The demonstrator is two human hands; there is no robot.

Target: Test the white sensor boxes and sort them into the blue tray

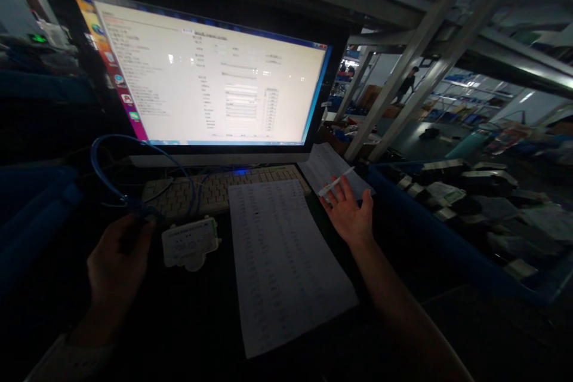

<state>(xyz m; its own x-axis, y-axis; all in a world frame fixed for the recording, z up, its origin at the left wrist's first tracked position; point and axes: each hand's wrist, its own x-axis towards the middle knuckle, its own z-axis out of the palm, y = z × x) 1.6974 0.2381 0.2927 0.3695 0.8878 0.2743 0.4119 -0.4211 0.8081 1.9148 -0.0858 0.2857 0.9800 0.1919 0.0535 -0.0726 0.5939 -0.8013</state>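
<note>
My left hand (117, 253) is closed at the lower left on the end of a blue cable (96, 170), which loops up and over the keyboard; deep shadow hides what the fingertips grip exactly. Just right of it lies a small white device box (190, 245) with printed marks and a green connector on its edge. My right hand (349, 215) is palm up with fingers stretched apart. A white pen (331, 185) crosses at its fingertips, over a sheet of paper (320, 158); whether the fingers bear it, I cannot tell. Between my hands lies a printed list (286, 268).
A lit monitor (210, 77) showing a form stands behind the keyboard (215, 191). On the right, a blue bin (425, 233) holds several dark and white items. Another blue bin (36, 203) sits at left. Metal shelving posts (394, 77) rise behind; a person (406, 85) is far off.
</note>
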